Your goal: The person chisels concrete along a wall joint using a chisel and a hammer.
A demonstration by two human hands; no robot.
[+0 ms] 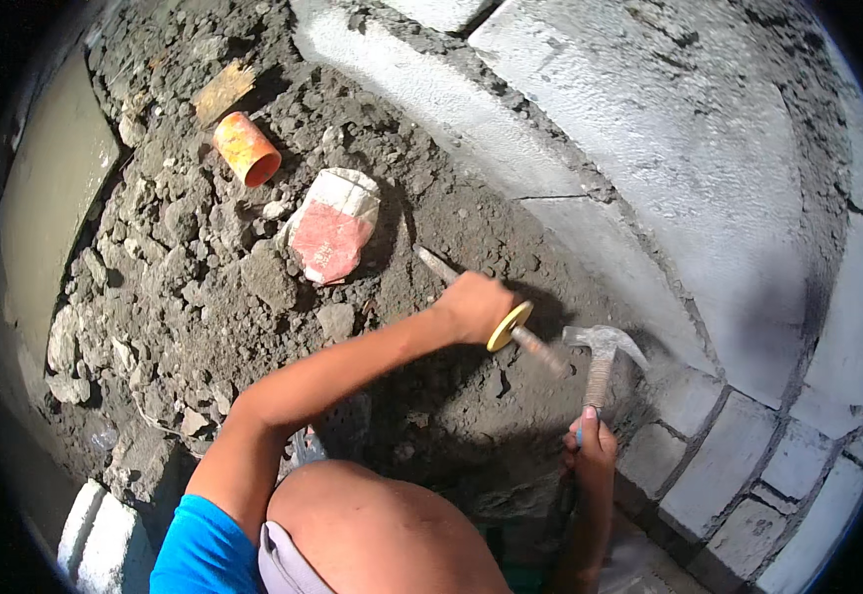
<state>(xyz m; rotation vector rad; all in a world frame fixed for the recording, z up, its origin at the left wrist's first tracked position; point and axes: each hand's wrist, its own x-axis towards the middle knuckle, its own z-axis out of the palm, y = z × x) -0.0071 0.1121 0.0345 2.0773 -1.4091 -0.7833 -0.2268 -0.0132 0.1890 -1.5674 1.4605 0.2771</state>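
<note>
My left hand (476, 304) grips a steel chisel (437, 263) with a round yellow hand guard (509, 327) on its shaft. The pointed end lies toward the rubble, and the blurred struck end faces right. In my right hand (591, 445) is a claw hammer (606, 343) with cord wound around its upper handle. Its head stands just right of the chisel's struck end, with a small gap between them. Under both tools lies grey, broken-up ground (520, 401).
Rubble (193, 252) spreads to the left, holding an orange pipe piece (244, 147), a wood scrap (223, 93) and a crumpled red-and-white bag (333, 230). A mortared block wall (728, 445) rises at the right. A smooth grey slab (56, 193) borders the left. My bare knee (387, 527) is close below.
</note>
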